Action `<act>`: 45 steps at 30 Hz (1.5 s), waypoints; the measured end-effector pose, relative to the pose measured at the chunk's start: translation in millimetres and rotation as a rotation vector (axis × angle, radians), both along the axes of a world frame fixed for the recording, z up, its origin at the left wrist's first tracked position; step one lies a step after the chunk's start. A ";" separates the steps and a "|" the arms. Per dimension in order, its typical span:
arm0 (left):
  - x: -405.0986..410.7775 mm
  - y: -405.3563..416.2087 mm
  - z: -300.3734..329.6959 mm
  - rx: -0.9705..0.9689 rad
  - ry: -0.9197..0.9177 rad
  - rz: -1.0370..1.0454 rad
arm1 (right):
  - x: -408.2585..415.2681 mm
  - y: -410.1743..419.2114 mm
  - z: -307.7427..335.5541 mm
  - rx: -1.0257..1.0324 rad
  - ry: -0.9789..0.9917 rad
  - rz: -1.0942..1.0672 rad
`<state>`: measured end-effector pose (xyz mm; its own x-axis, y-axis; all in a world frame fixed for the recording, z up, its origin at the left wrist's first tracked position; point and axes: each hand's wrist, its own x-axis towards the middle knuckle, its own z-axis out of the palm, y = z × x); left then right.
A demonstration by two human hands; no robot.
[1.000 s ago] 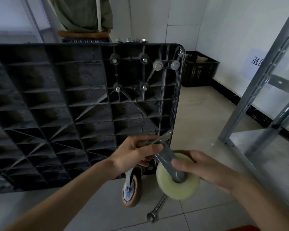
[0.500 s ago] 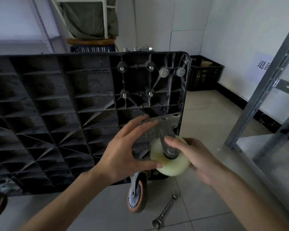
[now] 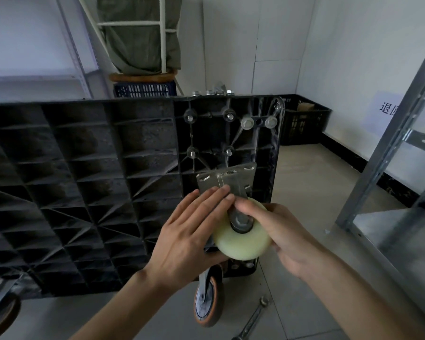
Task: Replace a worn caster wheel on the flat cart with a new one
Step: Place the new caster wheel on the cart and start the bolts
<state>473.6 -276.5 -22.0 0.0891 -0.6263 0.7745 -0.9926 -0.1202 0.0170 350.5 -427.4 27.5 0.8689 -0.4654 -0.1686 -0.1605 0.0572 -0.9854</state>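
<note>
Caster: you hold the new cream-wheeled unit in front of the upended cart, low against its right edge, wheel toward you, plate away.
Left hand: fingers nearly straight, laid flat along the fork's left side, tips reaching the plate's lower edge; it presses and steadies but does not wrap.
Right hand: fingers curl round the wheel from its right side, the thumb across the fork near the axle nut; this hand carries the weight.
Key relation: the four studs sit at 12 o'clock from the plate, directly above it, with a clear gap between.
Nearer hand: your left fingertips lie closest to the plate and so to the studs.
Long axis: runs from wheel at 6 o'clock to plate at 12, leaning slightly toward 1.
Pointing: the plate's face tips up and toward the cart, its slots not yet over the studs.
Judgement: the next move looks like a lift toward 12, squaring the plate flat.
Also in view: the orange caster stands at 6 o'clock, the wrench at 5.
</note>
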 end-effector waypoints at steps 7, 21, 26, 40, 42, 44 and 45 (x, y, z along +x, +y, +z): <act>3.3 -2.2 1.9 -0.039 0.135 -0.064 | -4.4 0.4 0.5 -0.098 -0.107 0.094; 7.5 -8.5 10.3 -0.077 0.128 -0.107 | -11.6 -5.6 -6.2 -0.233 -0.337 0.142; 15.1 -11.6 31.2 -0.056 0.106 -0.100 | -5.4 -9.5 4.1 -0.209 -0.382 0.163; 57.6 -8.3 91.9 0.022 0.173 -0.134 | 33.3 4.1 38.4 -0.210 -0.533 0.084; 61.2 -8.1 95.7 0.023 0.193 -0.150 | 35.4 6.2 41.6 -0.197 -0.543 0.087; 63.7 -7.5 97.7 0.018 0.203 -0.156 | 36.7 7.6 43.7 -0.193 -0.547 0.089; 64.7 -7.2 98.1 0.017 0.207 -0.158 | 37.5 8.0 43.9 -0.194 -0.548 0.087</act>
